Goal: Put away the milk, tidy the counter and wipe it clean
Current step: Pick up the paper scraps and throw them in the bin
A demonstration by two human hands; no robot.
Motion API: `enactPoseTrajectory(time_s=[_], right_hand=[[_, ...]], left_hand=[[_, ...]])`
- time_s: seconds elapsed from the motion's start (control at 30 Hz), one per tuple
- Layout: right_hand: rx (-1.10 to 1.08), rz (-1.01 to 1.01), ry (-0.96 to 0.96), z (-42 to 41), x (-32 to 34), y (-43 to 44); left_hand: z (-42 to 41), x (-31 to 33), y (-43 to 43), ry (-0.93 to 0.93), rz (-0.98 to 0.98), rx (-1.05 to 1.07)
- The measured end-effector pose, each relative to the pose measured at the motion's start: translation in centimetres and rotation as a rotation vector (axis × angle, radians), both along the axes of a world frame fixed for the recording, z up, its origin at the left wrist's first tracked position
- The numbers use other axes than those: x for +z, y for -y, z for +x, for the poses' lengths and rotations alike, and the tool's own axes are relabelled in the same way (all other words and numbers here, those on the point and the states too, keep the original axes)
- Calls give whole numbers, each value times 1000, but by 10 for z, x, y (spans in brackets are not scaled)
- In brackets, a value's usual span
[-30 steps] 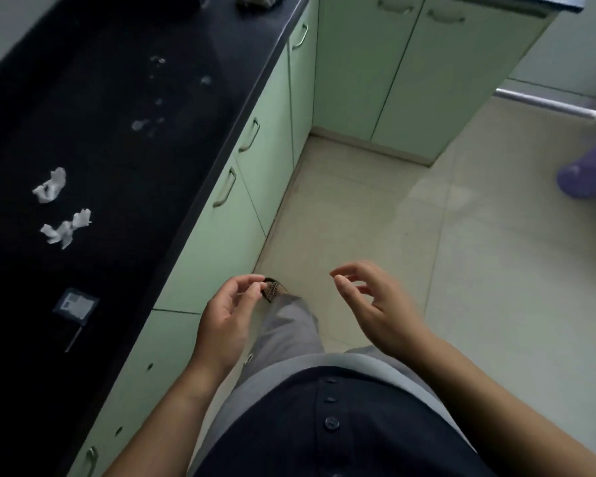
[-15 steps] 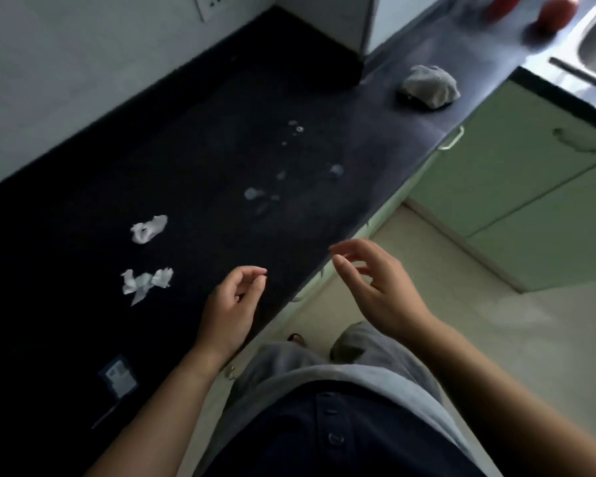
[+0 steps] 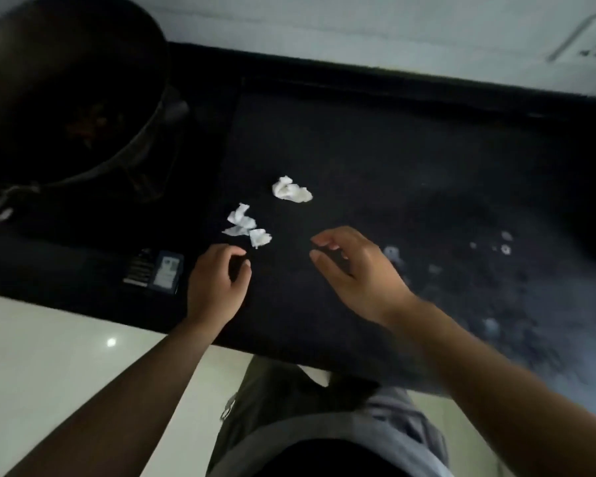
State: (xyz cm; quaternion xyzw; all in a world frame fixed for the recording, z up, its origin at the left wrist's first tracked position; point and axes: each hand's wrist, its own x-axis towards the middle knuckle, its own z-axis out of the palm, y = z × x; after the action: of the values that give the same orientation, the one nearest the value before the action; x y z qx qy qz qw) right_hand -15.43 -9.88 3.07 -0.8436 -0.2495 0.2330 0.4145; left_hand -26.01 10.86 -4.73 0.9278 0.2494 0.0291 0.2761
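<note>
Bottom centre: the person's grey trousers [image 3: 310,411], standing on a pale tiled floor [image 3: 49,356] that fills the lower left. Both bare forearms reach up from the bottom edge over the front edge of the black counter [image 3: 393,149], which crosses the frame from left to right.

Centre: the left hand [image 3: 217,280] is loosely curled and empty, thumb and fingertips apart. The right hand [image 3: 355,270] is likewise relaxed and empty, its fingers bent toward the left. Whether either hand touches the counter cannot be told.

Just left of the left hand lies a small dark card with a pale label [image 3: 166,271]. Just beyond its fingers lies a torn white paper scrap [image 3: 246,225]; a second crumpled scrap [image 3: 291,190] lies a little farther back. Right of the right hand, whitish droplets [image 3: 504,247] are scattered across the counter.

Upper left: a dark round pan [image 3: 66,80], blurred. Top: a white wall [image 3: 358,25].
</note>
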Motion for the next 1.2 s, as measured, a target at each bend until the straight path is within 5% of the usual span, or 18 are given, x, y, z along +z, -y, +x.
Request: enactPoseTrajectory(time_s=[0.23, 0.43, 0.83, 1.2], right_hand=[[304, -182, 216, 77, -59, -67], [465, -353, 340, 107, -86, -102], [330, 3, 208, 84, -91, -123], [749, -169, 375, 67, -109, -141]], left_hand=[[-4, -38, 4, -135, 235, 84], [-6, -44, 5, -115, 240, 131], [-5, -45, 4, -114, 233, 154], [-6, -46, 3, -107, 222, 166]])
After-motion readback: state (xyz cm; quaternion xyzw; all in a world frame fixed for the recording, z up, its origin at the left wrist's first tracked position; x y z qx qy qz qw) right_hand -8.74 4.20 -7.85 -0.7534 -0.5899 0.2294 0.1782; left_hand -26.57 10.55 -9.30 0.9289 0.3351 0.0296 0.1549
